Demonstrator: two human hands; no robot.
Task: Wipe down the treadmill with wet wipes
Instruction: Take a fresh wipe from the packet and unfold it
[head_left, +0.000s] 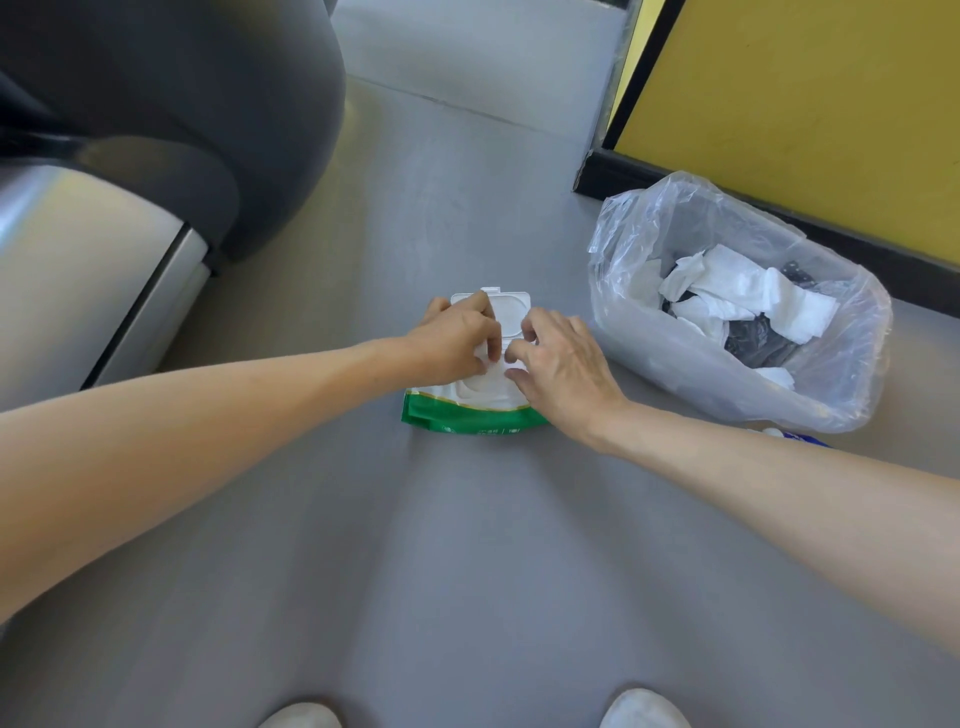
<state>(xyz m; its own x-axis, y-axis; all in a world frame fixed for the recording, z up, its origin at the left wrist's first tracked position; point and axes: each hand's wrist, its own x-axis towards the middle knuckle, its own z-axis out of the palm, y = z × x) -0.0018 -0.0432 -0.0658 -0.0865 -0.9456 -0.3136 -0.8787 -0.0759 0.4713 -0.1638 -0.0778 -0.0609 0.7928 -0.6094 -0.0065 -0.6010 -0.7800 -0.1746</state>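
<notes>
A green and white pack of wet wipes (467, 415) lies on the grey floor, its white flip lid (511, 312) standing open. My left hand (457, 338) rests on the pack's left side, fingers curled at the opening. My right hand (561, 364) is at the right of the opening, fingertips bent onto the white top. Whether a wipe is pinched between the fingers is hidden. The treadmill's dark grey housing (218, 104) and silver side rail (78, 270) fill the upper left.
A bin lined with a clear plastic bag (727, 312) stands right of the pack, with several crumpled white wipes inside. A yellow wall with black skirting (779, 104) runs behind it. My two white shoes (644, 709) show at the bottom edge.
</notes>
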